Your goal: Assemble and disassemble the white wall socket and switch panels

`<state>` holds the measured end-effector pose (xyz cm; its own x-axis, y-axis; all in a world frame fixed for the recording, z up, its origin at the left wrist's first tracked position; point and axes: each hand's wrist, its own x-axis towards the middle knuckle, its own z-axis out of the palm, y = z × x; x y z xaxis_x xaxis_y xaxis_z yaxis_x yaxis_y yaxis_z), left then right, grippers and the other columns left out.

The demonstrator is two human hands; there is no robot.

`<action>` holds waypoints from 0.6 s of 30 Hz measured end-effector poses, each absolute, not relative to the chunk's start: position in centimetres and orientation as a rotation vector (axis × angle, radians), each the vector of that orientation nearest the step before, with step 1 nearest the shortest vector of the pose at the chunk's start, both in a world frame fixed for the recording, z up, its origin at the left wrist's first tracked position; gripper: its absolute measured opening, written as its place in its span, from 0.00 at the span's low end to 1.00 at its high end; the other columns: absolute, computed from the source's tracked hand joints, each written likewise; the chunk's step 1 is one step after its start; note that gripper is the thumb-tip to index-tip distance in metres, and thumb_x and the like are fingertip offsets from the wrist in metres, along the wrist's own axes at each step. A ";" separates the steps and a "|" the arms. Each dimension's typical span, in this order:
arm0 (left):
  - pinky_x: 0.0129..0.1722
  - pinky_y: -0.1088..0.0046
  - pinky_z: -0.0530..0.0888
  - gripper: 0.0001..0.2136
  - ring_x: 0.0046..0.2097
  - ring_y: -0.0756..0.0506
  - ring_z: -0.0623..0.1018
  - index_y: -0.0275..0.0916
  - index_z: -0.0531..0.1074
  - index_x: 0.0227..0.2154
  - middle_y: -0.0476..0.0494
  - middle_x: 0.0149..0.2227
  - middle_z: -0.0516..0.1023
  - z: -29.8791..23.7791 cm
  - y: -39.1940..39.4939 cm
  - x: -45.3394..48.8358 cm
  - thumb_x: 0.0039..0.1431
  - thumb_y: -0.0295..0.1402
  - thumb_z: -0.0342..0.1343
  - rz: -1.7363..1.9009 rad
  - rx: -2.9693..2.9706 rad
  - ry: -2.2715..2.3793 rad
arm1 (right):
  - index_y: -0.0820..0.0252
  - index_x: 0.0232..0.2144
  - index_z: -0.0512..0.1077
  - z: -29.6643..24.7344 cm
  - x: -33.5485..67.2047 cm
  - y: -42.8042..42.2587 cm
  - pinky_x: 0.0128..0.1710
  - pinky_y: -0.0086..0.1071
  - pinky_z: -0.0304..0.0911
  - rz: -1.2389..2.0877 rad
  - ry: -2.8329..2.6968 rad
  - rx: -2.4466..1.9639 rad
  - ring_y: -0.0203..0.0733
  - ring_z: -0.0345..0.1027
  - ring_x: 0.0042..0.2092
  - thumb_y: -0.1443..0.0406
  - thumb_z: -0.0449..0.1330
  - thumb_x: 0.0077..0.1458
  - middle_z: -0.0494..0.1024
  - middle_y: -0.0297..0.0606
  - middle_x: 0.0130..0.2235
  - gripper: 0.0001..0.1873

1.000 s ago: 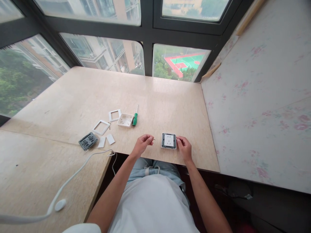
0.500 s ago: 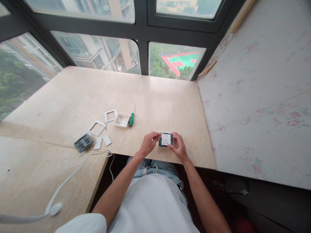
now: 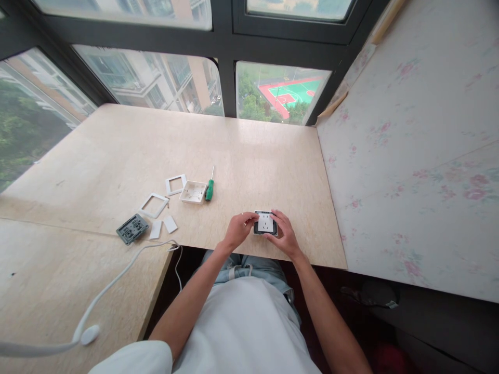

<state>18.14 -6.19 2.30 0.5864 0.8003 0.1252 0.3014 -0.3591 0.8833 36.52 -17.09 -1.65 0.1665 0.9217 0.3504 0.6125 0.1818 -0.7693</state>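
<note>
A wall socket (image 3: 265,223) with a white face and dark frame sits on a white mounting box near the front edge of the table. My right hand (image 3: 286,236) grips its right side, thumb at the lower edge and fingers over the upper right. At the left edge of the socket, my left hand (image 3: 238,228) is closed in a pinch. Whatever lies between those fingertips is too small to make out.
Left of my hands lie a green screwdriver (image 3: 209,190), an open white box (image 3: 194,200), white frames (image 3: 154,213), small white plates (image 3: 170,224) and a dark socket frame (image 3: 132,228). A white cable (image 3: 113,283) crosses the table's left part. A flowered wall (image 3: 390,171) stands at right.
My right fingers have shifted a little left over the socket's upper edge, and its thumb has moved lower left. My left hand keeps its pinch. The view has tilted slightly.
</note>
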 end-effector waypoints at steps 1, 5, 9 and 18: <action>0.39 0.68 0.75 0.09 0.34 0.45 0.80 0.42 0.79 0.36 0.43 0.36 0.83 2.3 -6.2 18.1 0.61 0.29 0.54 0.704 1.925 0.884 | 0.48 0.60 0.65 -1.7 36.5 -17.1 0.64 0.56 0.54 0.425 -1.535 -1.521 0.55 0.57 0.66 0.55 0.67 0.53 0.66 0.44 0.64 0.34; 0.40 0.67 0.75 0.09 0.36 0.44 0.80 0.43 0.79 0.37 0.43 0.37 0.83 2.1 -6.1 18.0 0.61 0.27 0.53 0.701 1.952 0.880 | 0.47 0.60 0.65 -1.7 36.6 -17.1 0.64 0.56 0.55 0.421 -1.530 -1.516 0.54 0.57 0.65 0.56 0.68 0.52 0.66 0.44 0.64 0.34; 0.41 0.68 0.74 0.10 0.37 0.44 0.81 0.43 0.79 0.38 0.43 0.38 0.83 2.1 -6.1 17.9 0.61 0.27 0.53 0.709 2.018 0.885 | 0.48 0.60 0.66 -1.5 36.5 -17.1 0.64 0.55 0.56 0.426 -1.520 -1.498 0.54 0.58 0.65 0.56 0.68 0.52 0.67 0.44 0.63 0.33; 0.41 0.67 0.74 0.10 0.38 0.43 0.81 0.43 0.79 0.38 0.43 0.37 0.84 1.9 -5.9 17.8 0.61 0.25 0.53 0.674 2.093 0.864 | 0.48 0.59 0.67 -1.2 36.5 -17.1 0.64 0.54 0.56 0.426 -1.518 -1.496 0.54 0.59 0.64 0.55 0.68 0.52 0.67 0.45 0.63 0.33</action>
